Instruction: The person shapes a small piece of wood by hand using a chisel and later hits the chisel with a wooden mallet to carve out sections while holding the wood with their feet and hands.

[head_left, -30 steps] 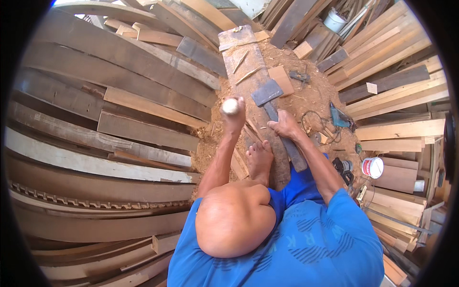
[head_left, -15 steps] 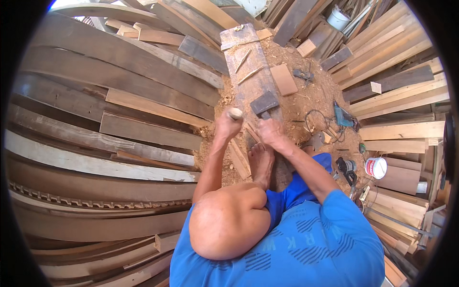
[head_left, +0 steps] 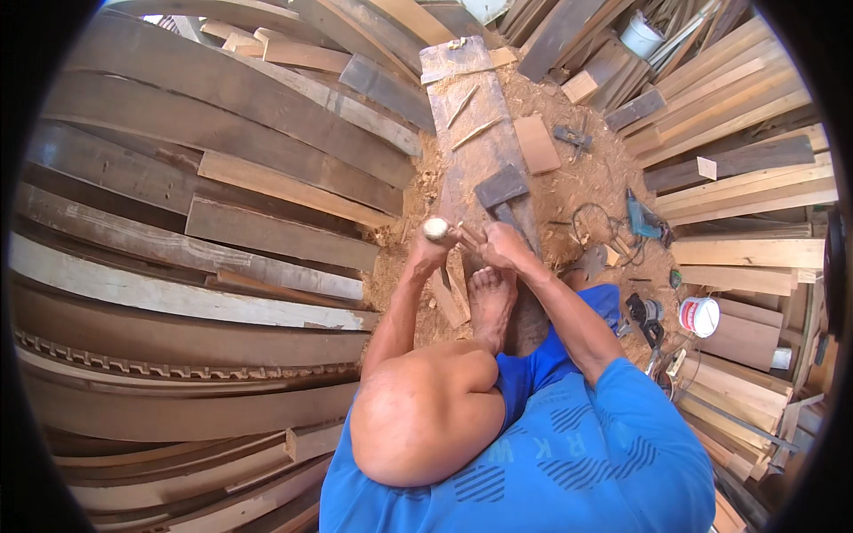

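My left hand [head_left: 430,249] is closed round an upright tool, probably a chisel; the round pale end of its handle [head_left: 435,228] shows on top and the blade is hidden. Close beside it, my right hand [head_left: 505,247] is closed on a narrow wooden strip [head_left: 467,236], which reaches toward my left hand. A dark square-headed mallet [head_left: 501,187] lies on the long plank [head_left: 484,164], its handle running down behind my right hand. My bare foot [head_left: 490,298] rests on the plank just below both hands.
Two thin sticks [head_left: 474,135] lie farther up the plank. A flat board [head_left: 537,144], a dark tool [head_left: 573,136], a teal power tool [head_left: 643,218] with its cord and a white bucket [head_left: 698,316] stand right. Stacked timber [head_left: 267,226] lines both sides; shavings cover the floor.
My left hand has moved right with the tool, closer to my right hand. My right hand has shifted slightly off the mallet handle, and the strip is turned more sideways. The mallet stays on the plank.
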`<move>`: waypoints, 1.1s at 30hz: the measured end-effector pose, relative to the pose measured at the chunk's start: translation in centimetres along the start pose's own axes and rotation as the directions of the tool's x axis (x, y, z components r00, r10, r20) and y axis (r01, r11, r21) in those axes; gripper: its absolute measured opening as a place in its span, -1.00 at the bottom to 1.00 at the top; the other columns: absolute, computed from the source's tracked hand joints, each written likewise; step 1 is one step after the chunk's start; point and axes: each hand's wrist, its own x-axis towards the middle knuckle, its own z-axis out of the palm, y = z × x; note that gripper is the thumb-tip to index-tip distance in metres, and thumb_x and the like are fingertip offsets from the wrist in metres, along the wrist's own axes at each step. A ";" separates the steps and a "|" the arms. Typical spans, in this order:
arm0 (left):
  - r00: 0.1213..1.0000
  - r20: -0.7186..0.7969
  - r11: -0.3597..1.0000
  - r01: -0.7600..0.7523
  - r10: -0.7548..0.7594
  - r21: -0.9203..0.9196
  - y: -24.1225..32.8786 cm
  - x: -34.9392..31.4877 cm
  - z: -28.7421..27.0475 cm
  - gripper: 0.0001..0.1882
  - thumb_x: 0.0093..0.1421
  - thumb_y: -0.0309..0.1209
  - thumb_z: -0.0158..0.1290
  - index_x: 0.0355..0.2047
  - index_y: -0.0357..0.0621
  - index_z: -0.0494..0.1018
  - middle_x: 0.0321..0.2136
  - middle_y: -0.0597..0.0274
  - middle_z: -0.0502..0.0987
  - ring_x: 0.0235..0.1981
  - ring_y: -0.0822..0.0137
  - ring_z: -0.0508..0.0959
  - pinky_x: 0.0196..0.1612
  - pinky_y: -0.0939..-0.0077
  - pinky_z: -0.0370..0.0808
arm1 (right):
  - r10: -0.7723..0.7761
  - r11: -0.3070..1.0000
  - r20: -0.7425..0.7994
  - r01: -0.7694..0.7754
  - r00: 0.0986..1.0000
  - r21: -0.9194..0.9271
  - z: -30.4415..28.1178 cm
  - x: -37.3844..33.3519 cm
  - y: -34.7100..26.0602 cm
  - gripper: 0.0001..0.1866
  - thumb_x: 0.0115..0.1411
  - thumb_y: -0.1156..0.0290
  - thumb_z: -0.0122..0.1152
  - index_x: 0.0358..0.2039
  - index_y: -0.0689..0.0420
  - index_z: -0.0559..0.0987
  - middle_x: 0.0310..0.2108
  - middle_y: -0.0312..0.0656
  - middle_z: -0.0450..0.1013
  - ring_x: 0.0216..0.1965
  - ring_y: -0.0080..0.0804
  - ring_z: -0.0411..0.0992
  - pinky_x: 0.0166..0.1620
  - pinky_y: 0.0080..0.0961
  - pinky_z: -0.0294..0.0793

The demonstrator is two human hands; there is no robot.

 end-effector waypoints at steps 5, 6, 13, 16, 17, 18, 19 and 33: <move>0.994 -0.089 0.986 -0.079 0.066 -0.147 -0.6 0.2 -1.9 -0.82 0.06 -0.47 0.26 -0.35 -0.13 0.49 -0.50 0.44 0.49 -0.45 0.54 0.46 -0.38 0.59 0.44 | 0.083 0.997 -0.168 -0.082 0.982 0.013 -5.3 2.0 -1.3 -0.71 0.15 0.29 0.09 -0.28 0.30 0.45 -0.40 0.25 0.48 -0.30 0.23 0.48 -0.21 -0.02 0.44; 0.993 -0.089 0.984 -0.085 0.071 -0.154 -0.2 0.2 -2.2 -0.82 0.05 -0.47 0.27 -0.35 -0.13 0.49 -0.50 0.42 0.50 -0.44 0.53 0.46 -0.37 0.58 0.44 | 0.092 0.994 -0.254 -0.104 0.963 -0.037 -6.1 2.7 -0.9 -0.69 0.18 0.28 0.06 -0.26 0.31 0.43 -0.38 0.27 0.48 -0.28 0.24 0.48 -0.19 0.00 0.43; 0.998 -0.057 1.000 -0.012 0.014 0.029 -0.2 1.1 -1.1 -0.75 -0.02 -0.44 0.31 -0.34 -0.15 0.50 -0.50 0.29 0.53 -0.43 0.41 0.51 -0.34 0.49 0.48 | 0.171 0.982 -0.227 -0.185 0.959 -0.041 -8.5 9.5 1.2 -0.56 0.19 0.15 0.09 -0.19 0.35 0.47 -0.33 0.32 0.47 -0.18 0.24 0.48 -0.12 -0.02 0.44; 0.996 -0.085 0.981 0.018 -0.002 0.194 -0.9 1.8 -0.2 -0.72 -0.05 -0.43 0.33 -0.33 -0.16 0.50 -0.50 0.24 0.55 -0.43 0.36 0.52 -0.33 0.46 0.49 | 0.211 0.974 -0.269 -0.224 0.940 -0.022 -8.4 8.4 0.3 -0.56 0.16 0.11 0.13 -0.22 0.30 0.49 -0.28 0.28 0.49 -0.18 0.18 0.48 -0.13 -0.06 0.44; 0.995 -0.102 0.969 0.018 0.007 0.246 -1.2 1.9 0.2 -0.71 -0.06 -0.42 0.34 -0.33 -0.16 0.50 -0.50 0.22 0.56 -0.43 0.34 0.53 -0.32 0.45 0.50 | 0.205 0.975 -0.259 -0.219 0.944 -0.027 -8.5 7.1 -0.1 -0.56 0.16 0.11 0.13 -0.22 0.30 0.49 -0.28 0.28 0.49 -0.18 0.18 0.48 -0.13 -0.06 0.44; 0.993 -0.111 0.954 0.002 0.033 0.299 -1.2 2.2 0.9 -0.70 -0.07 -0.42 0.34 -0.33 -0.16 0.50 -0.50 0.20 0.56 -0.43 0.32 0.54 -0.32 0.44 0.50 | 0.204 0.972 -0.216 -0.224 0.955 -0.069 -8.9 5.1 0.0 -0.56 0.15 0.10 0.15 -0.21 0.27 0.48 -0.27 0.24 0.49 -0.18 0.14 0.48 -0.12 -0.06 0.43; 0.990 -0.118 0.931 -0.028 0.076 0.364 -1.4 2.1 1.7 -0.69 -0.08 -0.40 0.34 -0.33 -0.17 0.50 -0.49 0.18 0.57 -0.42 0.29 0.55 -0.31 0.42 0.50 | 0.209 0.967 -0.173 -0.229 0.962 -0.107 -8.8 2.9 0.3 -0.55 0.13 0.08 0.18 -0.20 0.25 0.47 -0.25 0.19 0.49 -0.18 0.11 0.47 -0.12 -0.07 0.43; 0.992 0.086 0.872 -0.125 0.096 0.473 -0.9 3.7 2.5 -0.61 -0.10 -0.33 0.28 -0.23 -0.16 0.52 -0.34 -0.02 0.60 -0.28 0.04 0.61 -0.22 0.23 0.53 | 0.101 0.995 0.061 -0.100 0.993 -0.017 -6.7 -5.1 3.7 -0.49 -0.17 0.26 0.29 -0.27 0.40 0.47 -0.25 0.22 0.47 -0.17 0.14 0.46 -0.09 -0.13 0.44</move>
